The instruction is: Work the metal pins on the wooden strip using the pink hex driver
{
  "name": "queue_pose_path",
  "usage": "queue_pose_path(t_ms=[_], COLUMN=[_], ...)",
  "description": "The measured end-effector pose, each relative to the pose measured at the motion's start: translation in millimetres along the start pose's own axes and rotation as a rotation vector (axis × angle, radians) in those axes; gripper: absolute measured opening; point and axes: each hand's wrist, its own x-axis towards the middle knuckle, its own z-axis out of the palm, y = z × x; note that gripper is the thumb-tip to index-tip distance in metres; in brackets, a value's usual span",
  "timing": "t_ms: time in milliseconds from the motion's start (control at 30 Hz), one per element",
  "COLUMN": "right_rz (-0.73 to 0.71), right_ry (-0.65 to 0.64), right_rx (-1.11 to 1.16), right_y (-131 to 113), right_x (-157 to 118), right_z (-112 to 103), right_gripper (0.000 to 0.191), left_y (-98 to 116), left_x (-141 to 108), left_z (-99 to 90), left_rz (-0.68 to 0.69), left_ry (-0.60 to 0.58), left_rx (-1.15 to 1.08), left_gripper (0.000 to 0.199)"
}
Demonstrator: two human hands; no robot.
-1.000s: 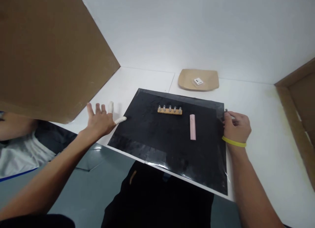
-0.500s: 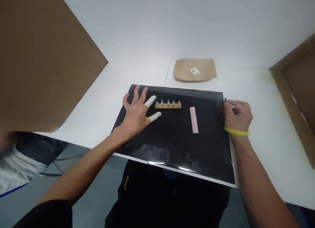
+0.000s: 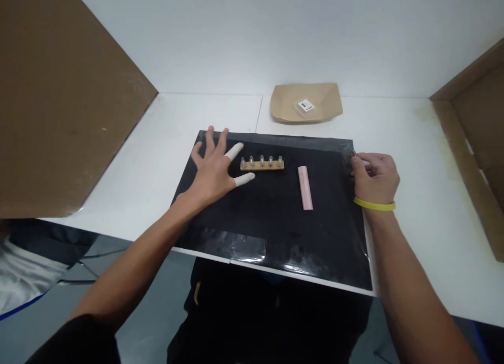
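The person's left hand is spread over the black mat, white-covered thumb and forefinger parted around the left end of a wooden strip bearing five clear tips. Right of the strip lies a pink bar. At the mat's right edge, the right hand pinches a small metal piece.
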Motion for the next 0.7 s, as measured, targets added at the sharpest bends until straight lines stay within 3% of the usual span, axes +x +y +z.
queue_pose_path(t_ms=[100, 367, 700], right_rz=[-0.015, -0.018, -0.016], right_ry=[-0.017, -0.015, -0.009], right_rx=[0.001, -0.026, -0.074], right_y=[-4.5, -2.5, -2.6], right_x=[-0.9, -1.7, -2.6], right_z=[-2.1, -4.5, -6.3], right_gripper=[0.035, 0.039, 0.037], left_y=[-20.1, -26.6, -33.0], left_x=[-8.4, 9.6, 10.7], left_z=[5.3, 28.3, 42.0], left_rz=[-0.106, -0.054, -0.041], left_ry=[-0.032, -0.073, -0.034], left_rx=[-0.116, -0.231, -0.281], left_gripper=[0.049, 0.024, 0.024])
